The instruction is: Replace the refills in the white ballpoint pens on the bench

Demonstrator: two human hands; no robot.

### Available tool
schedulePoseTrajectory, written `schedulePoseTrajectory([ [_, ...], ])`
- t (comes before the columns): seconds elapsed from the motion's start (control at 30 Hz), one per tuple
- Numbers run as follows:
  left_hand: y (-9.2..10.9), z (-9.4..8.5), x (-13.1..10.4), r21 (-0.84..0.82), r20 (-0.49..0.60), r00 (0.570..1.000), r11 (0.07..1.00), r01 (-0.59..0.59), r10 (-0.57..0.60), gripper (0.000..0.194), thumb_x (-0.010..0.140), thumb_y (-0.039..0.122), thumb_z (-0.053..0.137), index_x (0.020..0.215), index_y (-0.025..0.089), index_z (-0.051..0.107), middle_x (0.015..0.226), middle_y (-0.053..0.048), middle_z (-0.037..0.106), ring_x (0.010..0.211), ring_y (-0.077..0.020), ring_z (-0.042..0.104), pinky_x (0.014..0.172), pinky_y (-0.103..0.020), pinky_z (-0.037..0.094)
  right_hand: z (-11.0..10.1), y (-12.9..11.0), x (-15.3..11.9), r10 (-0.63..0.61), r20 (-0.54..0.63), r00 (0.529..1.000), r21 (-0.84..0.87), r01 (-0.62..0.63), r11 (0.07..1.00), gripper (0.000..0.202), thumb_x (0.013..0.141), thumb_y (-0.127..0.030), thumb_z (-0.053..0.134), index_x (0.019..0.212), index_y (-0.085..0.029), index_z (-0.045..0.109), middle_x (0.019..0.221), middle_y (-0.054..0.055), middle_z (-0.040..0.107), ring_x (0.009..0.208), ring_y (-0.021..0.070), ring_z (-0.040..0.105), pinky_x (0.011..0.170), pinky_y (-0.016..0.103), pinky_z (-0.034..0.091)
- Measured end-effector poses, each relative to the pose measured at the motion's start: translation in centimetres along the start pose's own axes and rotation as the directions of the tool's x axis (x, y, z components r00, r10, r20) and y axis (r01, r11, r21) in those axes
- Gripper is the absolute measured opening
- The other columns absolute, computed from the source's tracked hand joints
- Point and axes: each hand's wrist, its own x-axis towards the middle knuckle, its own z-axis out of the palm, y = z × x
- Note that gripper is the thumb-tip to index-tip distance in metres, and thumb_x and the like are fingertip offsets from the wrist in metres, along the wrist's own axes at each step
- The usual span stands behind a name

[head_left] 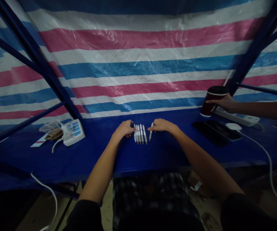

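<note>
Several white pens with grey grips (140, 134) lie side by side in a row on the blue table (92, 157). My left hand (126, 129) is at the left end of this row, its thumb against the pens and its fingers apart and slightly bent. To the right of the row, a single white and grey pen (151, 132) stands a little apart from the others, slightly tilted. My right hand (159, 125) pinches its upper part between thumb and fingers.
On the left sits a white power strip (74, 132) with plugs and cables. At right, another person's hand (225, 102) grips a dark red cup (210, 104) by a second power strip (239, 117). Dark phones (222, 130) and a white charger (233, 126) lie nearby. Striped sheeting (140, 67) hangs behind.
</note>
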Motion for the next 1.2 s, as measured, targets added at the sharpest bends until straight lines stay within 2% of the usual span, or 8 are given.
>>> schedulePoseTrajectory([
  [0.17,-0.5,-0.8,0.2,0.036,-0.108,0.994,0.999,-0.017,0.021,0.051,0.078,0.017,0.073,0.127,0.014,0.061,0.072,-0.008,0.073,0.048,-0.0178,0.065,0.049,-0.025,0.05,-0.5,0.5,0.1,0.041,-0.168,0.985,0.038,-0.035,0.999,0.047,0.086,-0.057,0.069,0.056,-0.02,0.066,0.063,0.01,0.065,0.056,0.0196,0.056,0.057,0.034,0.037],
  [0.27,-0.6,-0.9,0.2,0.068,-0.07,0.997,0.997,0.026,-0.022,0.052,0.079,0.028,0.077,0.127,0.013,0.06,0.069,-0.008,0.072,0.046,-0.0188,0.065,0.048,-0.026,0.05,-0.5,0.5,0.2,0.04,-0.218,0.975,0.049,-0.03,0.998,0.047,0.087,-0.055,0.067,0.056,-0.02,0.064,0.065,0.01,0.065,0.059,0.0199,0.057,0.058,0.034,0.036],
  [0.47,-0.3,-0.8,0.5,0.09,-0.063,0.995,0.993,0.079,-0.073,0.052,0.071,0.017,0.078,0.121,0.011,0.066,0.067,-0.007,0.071,0.051,-0.0227,0.068,0.052,-0.031,0.054,-0.6,0.1,0.0,-0.023,-0.321,0.947,0.06,0.045,0.997,0.041,0.092,-0.049,0.065,0.064,-0.019,0.066,0.068,0.008,0.065,0.064,0.019,0.058,0.061,0.032,0.038],
  [0.6,0.7,-2.1,-0.2,-0.355,-0.151,0.989,0.933,-0.054,0.0,0.037,0.079,0.017,0.072,0.116,0.009,0.07,0.073,-0.008,0.071,0.061,-0.0183,0.068,0.06,-0.03,0.058,0.3,-1.7,-0.5,-0.275,-0.408,0.871,0.163,0.366,0.916,0.036,0.095,-0.046,0.064,0.115,-0.017,0.07,0.075,0.004,0.07,0.069,0.0183,0.063,0.067,0.03,0.044],
  [0.73,2.2,-2.7,-1.5,-0.704,-0.186,0.957,0.65,-0.287,0.22,0.028,0.085,0.021,0.066,0.11,0.011,0.073,0.086,-0.008,0.073,0.073,-0.0156,0.07,0.069,-0.029,0.061,1.5,-3.8,-1.1,-0.571,-0.387,0.725,0.164,0.663,0.731,0.08,0.089,-0.049,0.072,0.157,-0.025,0.038,0.113,0.006,0.073,0.073,0.0156,0.067,0.073,0.03,0.05],
  [0.87,2.9,-2.3,-2.1,-0.778,-0.238,0.924,0.511,-0.366,0.299,0.039,0.081,0.024,0.069,0.117,0.012,0.07,0.09,-0.007,0.074,0.079,-0.0181,0.072,0.07,-0.03,0.061,2.0,-4.1,-1.5,-0.605,-0.47,0.642,0.05,0.704,0.708,0.08,0.09,-0.052,0.071,0.157,-0.023,0.038,0.113,0.008,0.073,0.076,0.0168,0.067,0.075,0.031,0.051],
  [1.07,2.8,-2.0,-2.1,-0.809,-0.207,0.918,0.469,-0.355,0.337,0.04,0.076,0.027,0.073,0.114,0.013,0.072,0.083,-0.005,0.072,0.075,-0.0155,0.069,0.058,-0.02,0.054,2.3,-4.0,-1.6,-0.712,-0.455,0.535,-0.133,0.749,0.649,0.055,0.092,-0.052,0.069,0.136,-0.02,0.061,0.113,0.01,0.074,0.088,0.0208,0.07,0.082,0.034,0.052],
  [1.2,2.9,-2.0,-2.3,-0.808,-0.211,0.915,0.466,-0.361,0.343,0.041,0.075,0.028,0.075,0.112,0.013,0.073,0.083,-0.006,0.072,0.074,-0.0156,0.068,0.055,-0.02,0.053,2.6,-4.5,-1.8,-0.683,-0.501,0.531,-0.131,0.734,0.666,0.044,0.095,-0.05,0.066,0.128,-0.02,0.065,0.108,0.009,0.076,0.089,0.0204,0.071,0.081,0.031,0.051],
])
